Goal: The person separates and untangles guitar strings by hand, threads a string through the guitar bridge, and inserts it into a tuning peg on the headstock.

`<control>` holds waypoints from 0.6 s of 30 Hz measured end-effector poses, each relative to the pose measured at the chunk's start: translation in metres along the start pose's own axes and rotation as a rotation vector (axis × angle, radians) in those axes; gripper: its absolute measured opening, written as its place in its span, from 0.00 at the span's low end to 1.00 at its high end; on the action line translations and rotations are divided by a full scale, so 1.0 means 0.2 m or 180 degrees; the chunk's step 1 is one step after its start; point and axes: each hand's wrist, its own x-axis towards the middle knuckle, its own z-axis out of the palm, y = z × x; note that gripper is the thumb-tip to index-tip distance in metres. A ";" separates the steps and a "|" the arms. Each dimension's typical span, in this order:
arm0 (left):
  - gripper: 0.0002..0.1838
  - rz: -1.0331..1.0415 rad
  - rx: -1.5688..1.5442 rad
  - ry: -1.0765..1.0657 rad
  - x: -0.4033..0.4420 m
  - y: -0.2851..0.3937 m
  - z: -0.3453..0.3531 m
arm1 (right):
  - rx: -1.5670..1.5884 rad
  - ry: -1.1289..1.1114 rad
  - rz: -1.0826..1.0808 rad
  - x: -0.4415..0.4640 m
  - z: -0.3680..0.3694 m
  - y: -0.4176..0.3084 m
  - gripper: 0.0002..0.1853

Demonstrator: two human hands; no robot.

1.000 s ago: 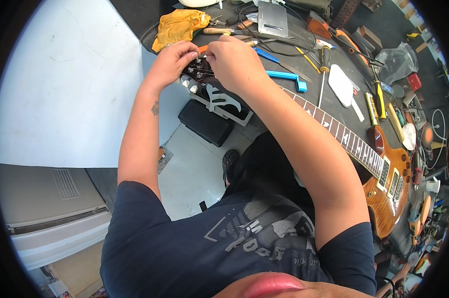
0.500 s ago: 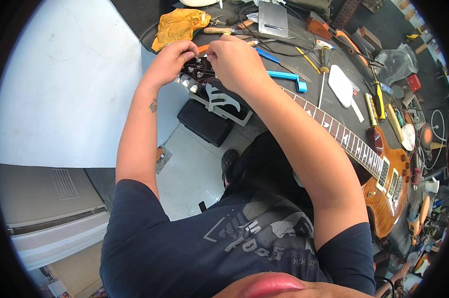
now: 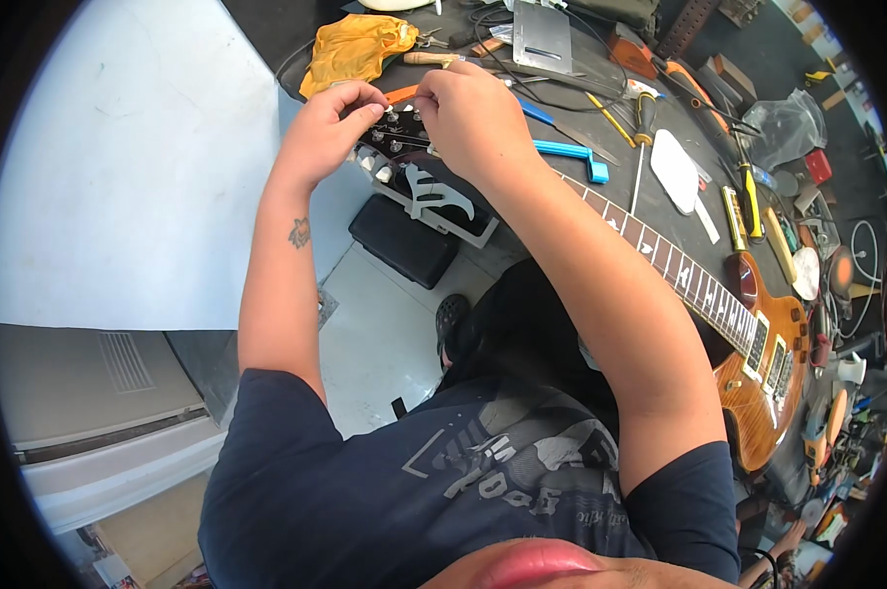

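Observation:
An electric guitar with an amber-brown body (image 3: 762, 393) lies on the dark bench, its neck (image 3: 679, 270) running up and left beneath my right forearm. My left hand (image 3: 331, 123) is at the far side of the dark headstock (image 3: 396, 134), thumb and forefinger pinched together by a tuning peg; anything between them is too small to make out. My right hand (image 3: 473, 118) is over the near end of the neck beside the headstock, its fingers curled together, their tips partly hidden. A blue string winder (image 3: 571, 152) lies just right of that hand.
Behind my hands are a yellow cloth (image 3: 355, 54), a metal plate (image 3: 542, 39) and cables. Right of them lie a screwdriver (image 3: 644, 118), a white pad (image 3: 673, 172) and several other tools. Below the bench edge stands a black case (image 3: 404, 240). A co-worker's arm shows at lower right.
My right hand has shifted slightly right, uncovering more of the headstock. My left hand has moved a little left and its wrist has turned slightly.

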 end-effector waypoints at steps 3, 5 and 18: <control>0.09 0.0055 0.0075 0.0149 0.01 -0.01 0.04 | -0.0020 0.0071 -0.0075 0.00 0.01 0.01 0.07; 0.08 0.0046 0.0189 0.0179 0.01 0.00 0.06 | -0.0032 0.0082 -0.0099 -0.01 0.01 0.01 0.07; 0.06 0.1237 0.2413 -0.0004 0.10 -0.08 0.02 | 0.0087 -0.0004 -0.0145 -0.01 0.02 0.01 0.07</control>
